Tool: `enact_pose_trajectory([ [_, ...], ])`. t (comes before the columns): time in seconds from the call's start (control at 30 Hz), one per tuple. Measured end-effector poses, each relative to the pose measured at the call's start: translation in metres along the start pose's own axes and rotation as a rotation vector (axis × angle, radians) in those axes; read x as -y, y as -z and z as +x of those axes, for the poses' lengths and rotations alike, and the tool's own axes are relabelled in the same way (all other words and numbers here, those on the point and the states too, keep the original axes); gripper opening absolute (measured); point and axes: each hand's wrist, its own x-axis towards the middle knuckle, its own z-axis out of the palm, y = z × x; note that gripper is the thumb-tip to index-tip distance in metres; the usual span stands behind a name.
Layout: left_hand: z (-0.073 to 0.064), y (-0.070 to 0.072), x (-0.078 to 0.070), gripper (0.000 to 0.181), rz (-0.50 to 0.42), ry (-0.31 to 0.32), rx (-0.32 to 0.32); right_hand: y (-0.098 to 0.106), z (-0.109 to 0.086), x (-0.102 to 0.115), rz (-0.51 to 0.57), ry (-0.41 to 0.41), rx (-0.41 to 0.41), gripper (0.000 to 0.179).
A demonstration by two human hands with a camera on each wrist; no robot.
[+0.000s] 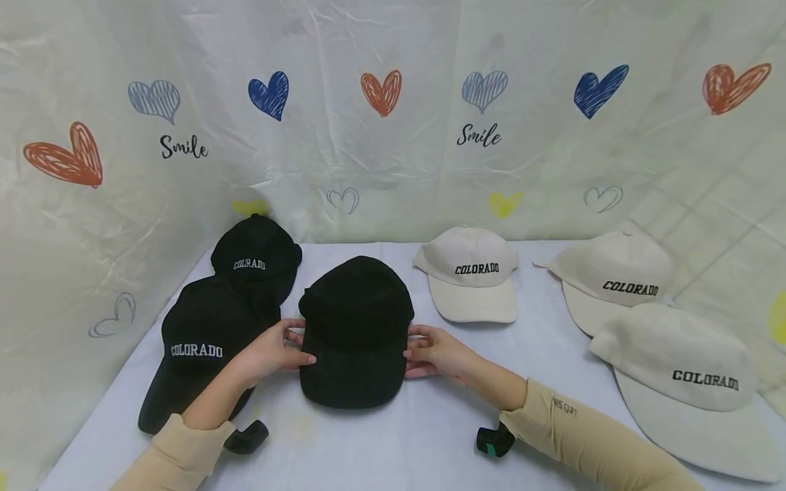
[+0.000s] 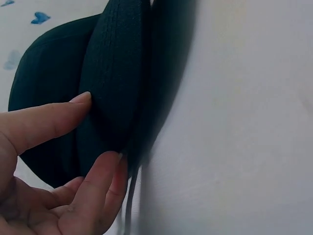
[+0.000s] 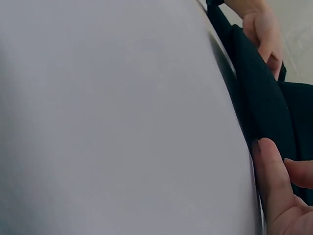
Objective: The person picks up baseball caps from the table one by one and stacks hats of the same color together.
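left hand (image 1: 279, 351) and right hand (image 1: 443, 353) are pinching a black cap (image 1: 359, 327), fingers (image 2: 95, 188) barely parted, likely steadying it between desk (image 1: 356, 450) edges.

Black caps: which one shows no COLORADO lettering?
The middle black cap, held between the left hand and right hand; no lettering shows on it, whereas the rear-left black cap and front-left black cap both read COLORADO.

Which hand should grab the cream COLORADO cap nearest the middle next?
Probably the right hand: it's nearer that cream baseball cap, while the left hand would have to reach across the black baseball cap. Both hands hold that black one, so the right would need to let go first.
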Motion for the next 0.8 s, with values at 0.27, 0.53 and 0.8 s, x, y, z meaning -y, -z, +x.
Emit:
enact_pose_trajectory([
  [0.27,-0.002,0.001,0.002,0.076,0.030,0.027,0.010,0.001,0.005,0.010,-0.140,-0.069,0.049,0.043],
  [0.53,-0.008,0.006,0.002,0.067,0.055,0.041,0.012,0.005,0.012,0.013,-0.236,-0.078,0.097,0.029],
  [0.8,-0.009,0.009,0.000,0.053,0.109,0.041,0.006,0.007,0.017,0.014,-0.273,-0.077,0.105,0.021],
])
